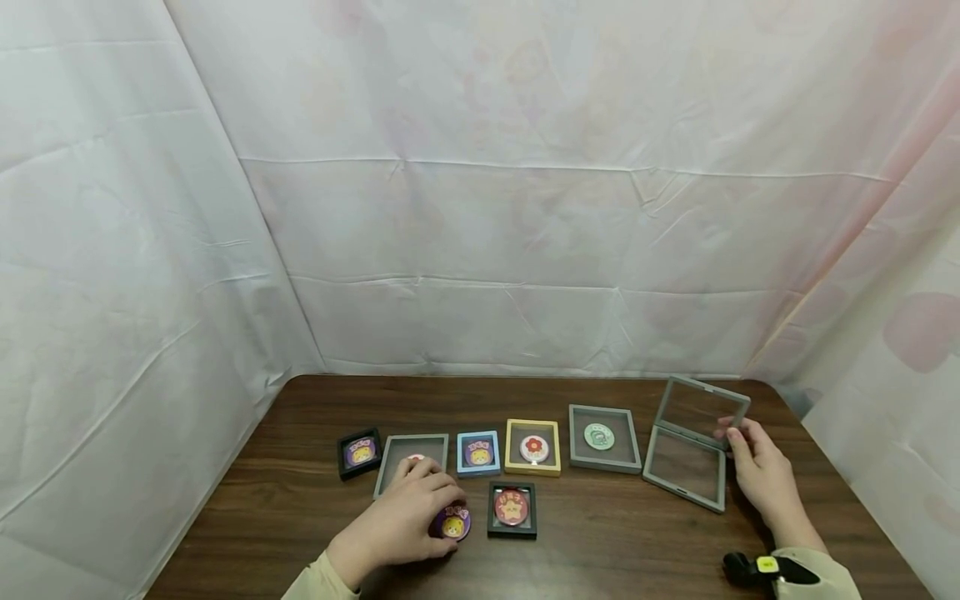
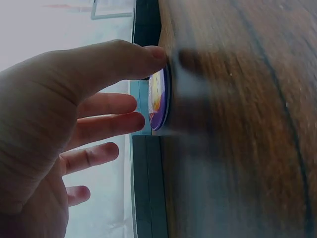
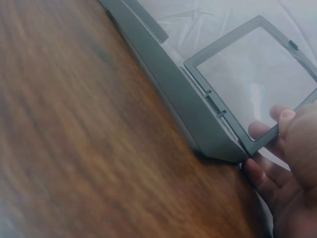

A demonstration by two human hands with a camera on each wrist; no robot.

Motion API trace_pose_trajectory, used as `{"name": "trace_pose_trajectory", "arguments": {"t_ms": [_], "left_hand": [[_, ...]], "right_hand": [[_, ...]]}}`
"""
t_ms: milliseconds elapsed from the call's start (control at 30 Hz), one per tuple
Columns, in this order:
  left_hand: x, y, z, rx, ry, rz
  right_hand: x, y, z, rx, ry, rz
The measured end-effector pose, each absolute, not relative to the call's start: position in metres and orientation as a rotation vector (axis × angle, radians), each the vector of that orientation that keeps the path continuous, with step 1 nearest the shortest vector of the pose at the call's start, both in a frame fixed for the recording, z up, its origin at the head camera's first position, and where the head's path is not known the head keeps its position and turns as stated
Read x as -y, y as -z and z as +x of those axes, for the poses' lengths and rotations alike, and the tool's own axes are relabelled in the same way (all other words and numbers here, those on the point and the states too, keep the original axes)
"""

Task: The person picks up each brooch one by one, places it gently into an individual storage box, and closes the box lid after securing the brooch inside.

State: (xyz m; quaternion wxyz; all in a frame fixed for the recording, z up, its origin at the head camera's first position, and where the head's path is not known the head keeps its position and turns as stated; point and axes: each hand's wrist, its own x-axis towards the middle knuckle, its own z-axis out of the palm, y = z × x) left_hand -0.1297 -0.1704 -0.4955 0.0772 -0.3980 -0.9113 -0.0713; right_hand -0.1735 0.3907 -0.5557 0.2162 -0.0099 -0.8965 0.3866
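A round purple badge with a yellow bear [image 1: 454,523] lies at the left side of the table, its rim also visible in the left wrist view. My left hand [image 1: 408,515] is over it, thumb tip at the rim and the other fingers extended above, partly covering a grey display frame [image 1: 385,467] behind. At the right, my right hand [image 1: 763,468] pinches the raised lid of an open grey display frame [image 1: 686,467] between thumb and fingers. The frame's base rests on the table, and its clear panels hold no badge.
Across the table [image 1: 592,550] stand a black case [image 1: 359,453], a blue frame [image 1: 478,453], a yellow frame [image 1: 532,447], a grey frame with a green badge [image 1: 604,438], and a black case with a star badge [image 1: 512,510]. Pale curtains [image 1: 480,208] hang around it.
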Motion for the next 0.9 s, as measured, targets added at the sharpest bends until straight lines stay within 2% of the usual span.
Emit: {"name": "trace_pose_trajectory", "arguments": {"t_ms": [533,900], "left_hand": [[0.167,0.495,-0.129,2.715,0.170,-1.216],[0.151,0.485,-0.149,2.727,0.303,-1.151]], "right_hand": [[-0.392,0.555,-0.175,2.480,-1.059,-0.001],[-0.393,0.557,-0.175,2.489,-1.046,0.005]]}}
